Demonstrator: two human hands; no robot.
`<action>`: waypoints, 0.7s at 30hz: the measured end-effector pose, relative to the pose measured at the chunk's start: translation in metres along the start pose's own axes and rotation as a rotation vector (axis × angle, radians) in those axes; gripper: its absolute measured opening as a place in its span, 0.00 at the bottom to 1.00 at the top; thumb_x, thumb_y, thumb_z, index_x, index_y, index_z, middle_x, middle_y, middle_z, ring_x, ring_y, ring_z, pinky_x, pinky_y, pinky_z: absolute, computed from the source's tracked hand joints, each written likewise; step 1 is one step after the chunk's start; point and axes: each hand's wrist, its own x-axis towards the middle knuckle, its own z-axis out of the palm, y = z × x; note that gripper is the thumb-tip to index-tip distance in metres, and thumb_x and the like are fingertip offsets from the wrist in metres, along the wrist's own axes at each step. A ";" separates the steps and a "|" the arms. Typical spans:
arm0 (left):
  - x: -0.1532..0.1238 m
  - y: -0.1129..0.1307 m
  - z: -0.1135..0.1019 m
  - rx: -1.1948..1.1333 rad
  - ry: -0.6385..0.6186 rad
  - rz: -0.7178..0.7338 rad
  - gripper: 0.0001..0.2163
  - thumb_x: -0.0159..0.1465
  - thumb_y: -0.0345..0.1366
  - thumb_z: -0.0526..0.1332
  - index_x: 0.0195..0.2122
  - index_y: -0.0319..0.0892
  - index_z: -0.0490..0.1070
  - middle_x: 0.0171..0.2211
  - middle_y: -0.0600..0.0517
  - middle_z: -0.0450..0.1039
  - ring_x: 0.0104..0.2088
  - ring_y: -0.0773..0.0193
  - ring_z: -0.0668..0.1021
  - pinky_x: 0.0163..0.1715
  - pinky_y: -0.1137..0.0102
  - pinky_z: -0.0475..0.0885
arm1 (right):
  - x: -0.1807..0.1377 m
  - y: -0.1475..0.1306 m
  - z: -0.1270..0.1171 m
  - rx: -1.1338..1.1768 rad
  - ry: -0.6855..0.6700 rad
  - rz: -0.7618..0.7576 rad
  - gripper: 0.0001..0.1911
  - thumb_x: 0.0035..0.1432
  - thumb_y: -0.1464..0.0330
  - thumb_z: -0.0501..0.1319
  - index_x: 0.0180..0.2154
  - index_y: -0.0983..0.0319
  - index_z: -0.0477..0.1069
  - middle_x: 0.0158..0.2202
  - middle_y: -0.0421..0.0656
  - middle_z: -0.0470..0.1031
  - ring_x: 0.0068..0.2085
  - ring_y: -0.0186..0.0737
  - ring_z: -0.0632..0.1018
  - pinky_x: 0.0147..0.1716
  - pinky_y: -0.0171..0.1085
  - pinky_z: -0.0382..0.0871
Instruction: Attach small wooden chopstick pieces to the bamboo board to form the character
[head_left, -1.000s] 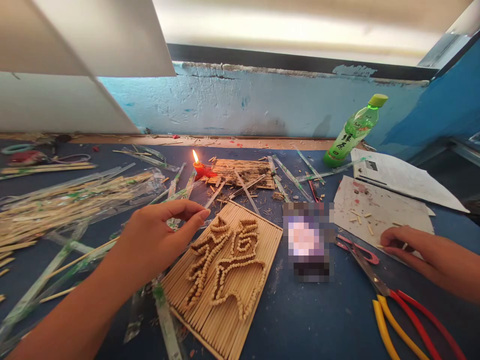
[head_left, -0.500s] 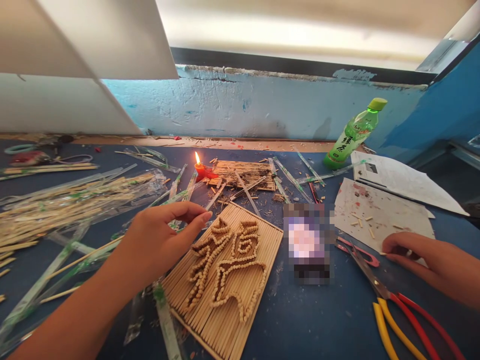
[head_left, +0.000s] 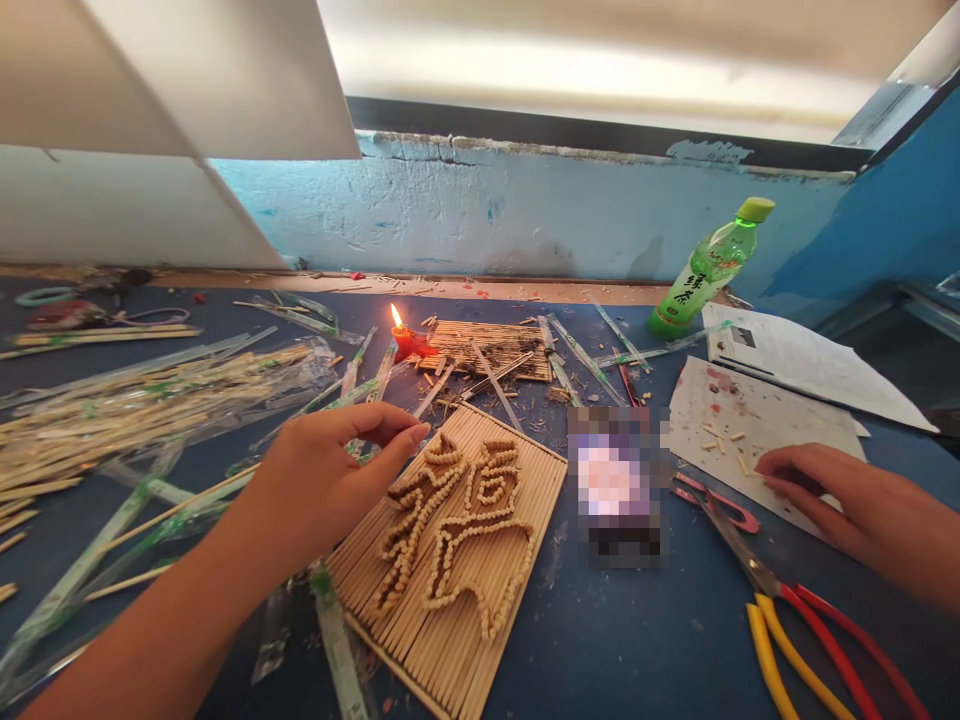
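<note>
A panel of light wooden sticks (head_left: 517,610) lies tilted on the table, with raised outlines built of small rounded pieces (head_left: 491,540) on top. My left hand (head_left: 360,450) is over its upper left corner, thumb and forefinger pinched; what is between them, if anything, is too small to make out. To the right, my right hand (head_left: 832,490) rests at a stained paper sheet (head_left: 795,410). Its thumb and forefinger are slightly apart, close beside a short cut stick piece (head_left: 742,466). Several more such pieces lie on the sheet.
A lit red candle (head_left: 409,342) burns behind the panel, beside a smaller debris-covered stick mat (head_left: 480,345). Red-and-yellow-handled scissors (head_left: 765,575) and a blurred-out object (head_left: 615,485) lie right of the panel. A green tea bottle (head_left: 709,275) stands behind. Loose sticks (head_left: 150,410) and wrappers cover the left.
My right hand has moved slightly up and left over the paper, closer to the cut stick pieces. My left hand has shifted only a little to the right.
</note>
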 end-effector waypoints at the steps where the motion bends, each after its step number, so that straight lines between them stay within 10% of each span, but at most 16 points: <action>1: 0.000 0.000 0.000 -0.001 0.001 0.003 0.14 0.61 0.50 0.61 0.34 0.47 0.79 0.25 0.56 0.78 0.15 0.70 0.61 0.20 0.70 0.60 | 0.003 -0.001 0.000 -0.011 0.037 -0.021 0.18 0.66 0.54 0.52 0.47 0.55 0.73 0.48 0.46 0.77 0.46 0.48 0.79 0.46 0.44 0.73; 13: -0.002 0.000 -0.001 0.036 -0.008 0.028 0.14 0.62 0.50 0.60 0.35 0.47 0.79 0.24 0.58 0.77 0.16 0.70 0.62 0.23 0.70 0.63 | 0.022 -0.037 -0.008 0.008 0.094 -0.076 0.09 0.66 0.63 0.56 0.40 0.55 0.74 0.44 0.46 0.78 0.42 0.44 0.81 0.44 0.39 0.72; 21: -0.001 0.001 0.000 0.040 -0.025 -0.005 0.15 0.60 0.52 0.61 0.35 0.48 0.79 0.25 0.59 0.78 0.19 0.69 0.68 0.28 0.71 0.65 | 0.018 -0.025 -0.025 0.164 0.181 0.317 0.13 0.57 0.53 0.62 0.40 0.50 0.74 0.41 0.39 0.81 0.39 0.45 0.81 0.39 0.43 0.69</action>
